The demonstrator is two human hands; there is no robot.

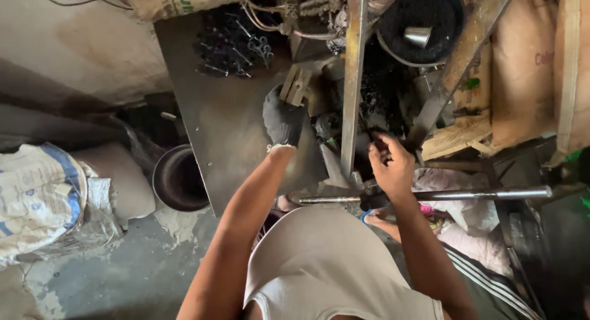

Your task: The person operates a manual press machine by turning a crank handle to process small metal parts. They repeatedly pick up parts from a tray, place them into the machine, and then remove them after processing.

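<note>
Left hand, gloved, fingers wrapped over a wooden block at the bench edge. Right hand bare, fingers pinching a small dark part by the upright steel bar. Part looks hard, oily, likely slippery; grip by its sides.

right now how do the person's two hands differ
The left hand wears a dark glove; the right hand is bare. The left hand rests by a pale block on the metal table; the right hand is raised, pinching a small dark part. Both reach forward towards the machine.
</note>
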